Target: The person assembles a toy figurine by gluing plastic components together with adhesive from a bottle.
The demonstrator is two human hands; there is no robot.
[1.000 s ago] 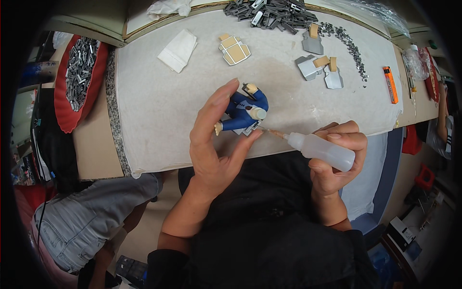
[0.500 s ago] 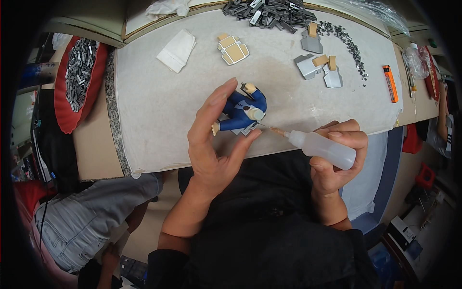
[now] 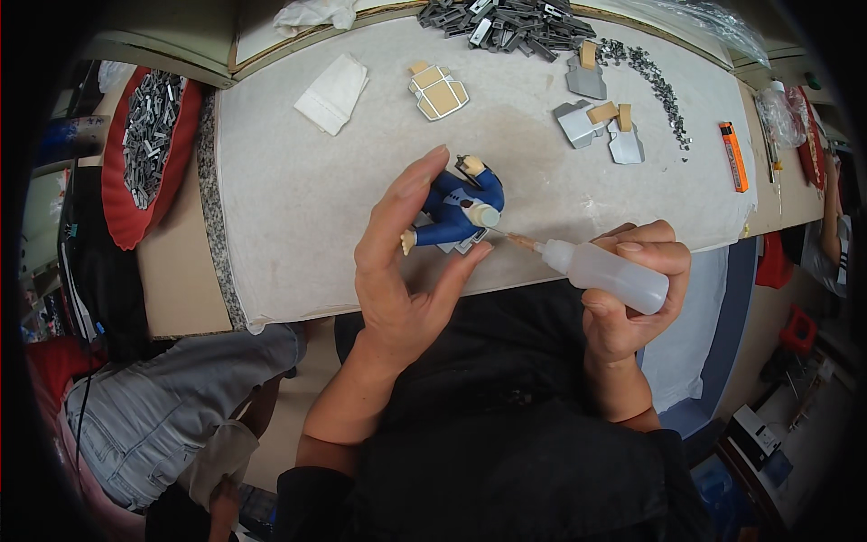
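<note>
My left hand (image 3: pixel 405 262) holds a small blue figure body (image 3: pixel 458 210) with pale hands and a round neck stub, pinched between thumb and fingers over the white work mat (image 3: pixel 298 190). My right hand (image 3: pixel 632 298) grips a translucent squeeze bottle (image 3: pixel 607 273). Its thin brown nozzle points left and its tip touches the figure's neck stub.
Grey and tan figure parts (image 3: pixel 596 122) and a boxy tan piece (image 3: pixel 439 90) lie further back. A heap of dark small parts (image 3: pixel 510 20) fills the far edge. A folded white cloth (image 3: pixel 332 92), an orange knife (image 3: pixel 733 155) and a red tray of grey parts (image 3: pixel 144 144) are around. Another person's grey-clad leg (image 3: pixel 172 415) is lower left.
The bottle's nozzle has crept left until its tip meets the figure's neck stub. My left hand has turned the figure slightly.
</note>
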